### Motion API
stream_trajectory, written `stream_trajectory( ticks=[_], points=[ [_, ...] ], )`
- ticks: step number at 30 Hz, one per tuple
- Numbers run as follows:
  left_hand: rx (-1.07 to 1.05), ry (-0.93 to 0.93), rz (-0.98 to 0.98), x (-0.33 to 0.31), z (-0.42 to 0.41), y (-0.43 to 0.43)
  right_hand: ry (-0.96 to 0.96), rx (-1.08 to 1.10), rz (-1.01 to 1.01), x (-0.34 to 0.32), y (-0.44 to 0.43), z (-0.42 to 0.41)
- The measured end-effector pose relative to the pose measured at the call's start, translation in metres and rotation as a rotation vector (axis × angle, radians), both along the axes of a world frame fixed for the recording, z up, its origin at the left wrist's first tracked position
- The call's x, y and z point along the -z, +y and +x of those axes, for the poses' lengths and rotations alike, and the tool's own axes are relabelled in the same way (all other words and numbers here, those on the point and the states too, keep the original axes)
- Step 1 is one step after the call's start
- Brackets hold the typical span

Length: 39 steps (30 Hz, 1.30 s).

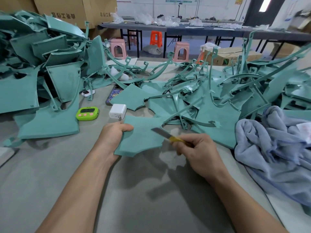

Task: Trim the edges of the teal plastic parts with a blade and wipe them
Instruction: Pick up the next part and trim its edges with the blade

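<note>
My left hand (112,133) grips the left edge of a flat teal plastic part (141,140), thumb on top, holding it a little above the table. My right hand (196,152) grips a yellow-handled blade (165,134). The metal blade tip lies over the part's upper right area, near its right edge. A blue-grey towel (276,148) lies crumpled at the right. A heap of teal parts (38,68) rises at the left, and a tangle of teal panels and curved frames (210,91) spreads across the middle and right.
A green timer (87,113), a white charger (117,111) and a phone (113,95) lie on the grey table cover (117,190) behind the held part. Cardboard boxes (70,9) stand at the back left. Plastic stools (180,51) and long tables stand beyond.
</note>
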State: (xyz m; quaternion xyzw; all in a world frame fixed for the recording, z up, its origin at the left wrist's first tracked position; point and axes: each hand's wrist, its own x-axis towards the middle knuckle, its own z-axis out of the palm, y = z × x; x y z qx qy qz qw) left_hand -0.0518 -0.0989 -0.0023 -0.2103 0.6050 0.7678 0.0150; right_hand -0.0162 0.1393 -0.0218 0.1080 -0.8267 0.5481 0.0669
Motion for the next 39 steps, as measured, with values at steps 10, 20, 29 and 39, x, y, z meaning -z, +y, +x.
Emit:
stream_trajectory(
  ticks=[10, 20, 29, 39],
  points=[
    [0.005, 0.015, 0.026, 0.003, -0.002, -0.001, 0.007, 0.027, 0.021, 0.001, 0.0, -0.001],
    [-0.043, -0.019, 0.05, 0.0, -0.005, 0.001, -0.006, 0.069, 0.014, -0.001, -0.002, 0.003],
    [-0.08, -0.04, 0.191, -0.001, -0.007, 0.0, 0.088, 0.118, -0.056, -0.001, -0.002, 0.007],
    [0.036, -0.111, 0.37, -0.009, -0.002, 0.024, 0.121, -0.075, -0.023, -0.004, -0.03, 0.015]
  ],
)
